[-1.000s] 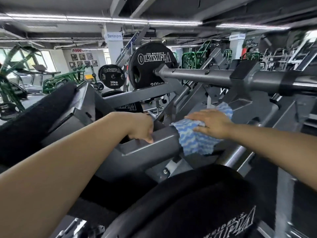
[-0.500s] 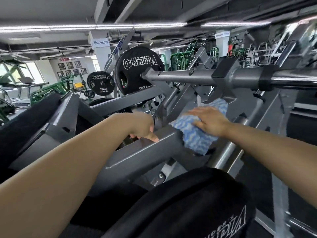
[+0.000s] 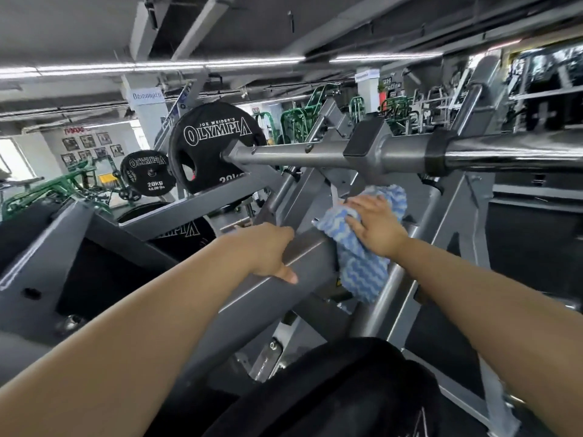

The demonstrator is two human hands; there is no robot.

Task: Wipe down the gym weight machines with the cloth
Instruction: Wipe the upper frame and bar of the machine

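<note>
A grey steel weight machine fills the view, with a sloping square frame beam (image 3: 239, 298) across the middle. My left hand (image 3: 268, 252) grips the top of that beam, fingers curled over its far edge and thumb on the near face. Just to the right, my right hand (image 3: 377, 227) lies flat with straight fingers on a blue-and-white wavy cloth (image 3: 361, 272). The cloth drapes over the beam's upper end and hangs down its side.
A thick horizontal bar (image 3: 315, 157) crosses above the hands, carrying a black Olympia plate (image 3: 214, 146) at its left end. A smaller 20 kg plate (image 3: 148, 173) hangs further left. Black pads sit at the bottom (image 3: 331, 392) and far left. Green machines stand behind.
The view has tilted and shifted, so everything sits lower-right and rotated. My right hand with the cloth has slid slightly up along the beam. The left hand keeps its grip.
</note>
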